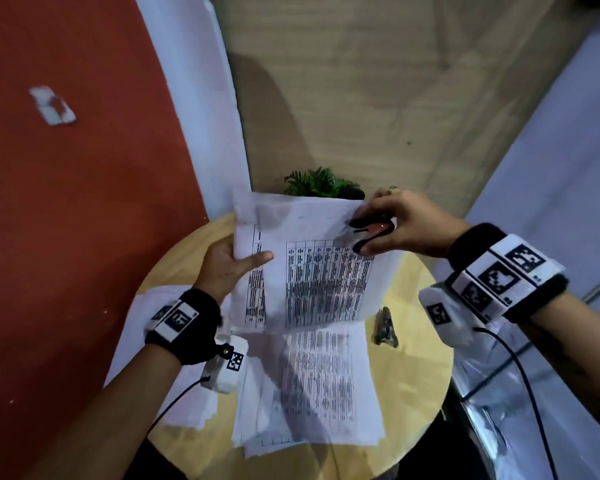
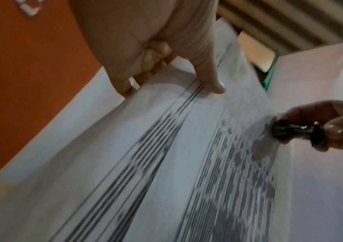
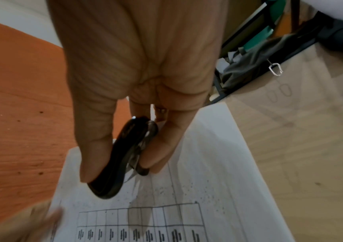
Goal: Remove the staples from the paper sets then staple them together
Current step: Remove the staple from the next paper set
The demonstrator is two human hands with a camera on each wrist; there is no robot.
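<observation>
A set of printed table sheets (image 1: 312, 265) is raised above the round wooden table (image 1: 420, 368). My left hand (image 1: 229, 261) grips its left edge, thumb on the front, fingers behind (image 2: 158, 54). My right hand (image 1: 392, 223) pinches a black staple remover (image 1: 371, 232) between thumb and fingers. The remover's (image 3: 122, 158) metal claws touch the sheet's (image 3: 187, 188) top right corner. The staple itself is hidden. The remover (image 2: 296, 131) sits at the paper's (image 2: 166, 163) right edge in the left wrist view.
More printed sheets (image 1: 312, 386) lie spread on the table under the raised set, others (image 1: 187, 393) at its left. A stapler (image 1: 385, 327) lies on the table's right side. A small green plant (image 1: 321, 183) stands at the back. A red wall (image 1: 66, 202) is left.
</observation>
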